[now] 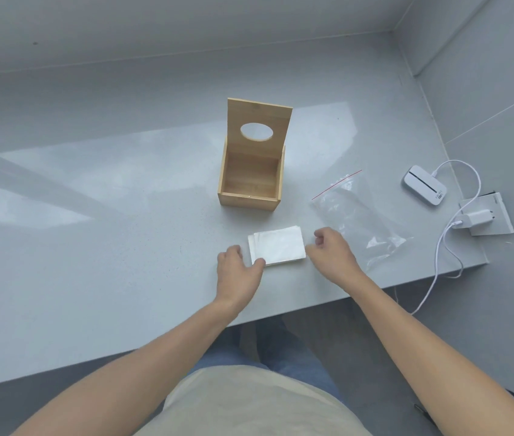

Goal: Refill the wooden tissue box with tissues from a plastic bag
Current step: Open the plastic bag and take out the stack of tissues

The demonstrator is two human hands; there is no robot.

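Note:
The wooden tissue box [249,187] stands in the middle of the grey table, its lid with an oval hole tilted up and its inside bare. A stack of white tissues [277,245] lies flat on the table in front of the box. My left hand [239,268] touches the stack's near left corner with thumb and fingers spread. My right hand [331,250] sits at the stack's right edge, fingers loosely curled, holding nothing that I can see. The clear plastic bag [359,215] with a red zip strip lies flat and slack to the right.
A white pocket device [425,185] with a cable [438,259] lies at the far right, beside a wall socket plate with a white charger [477,219]. The table edge [312,306] runs just behind my wrists. Grey walls close off the back and right.

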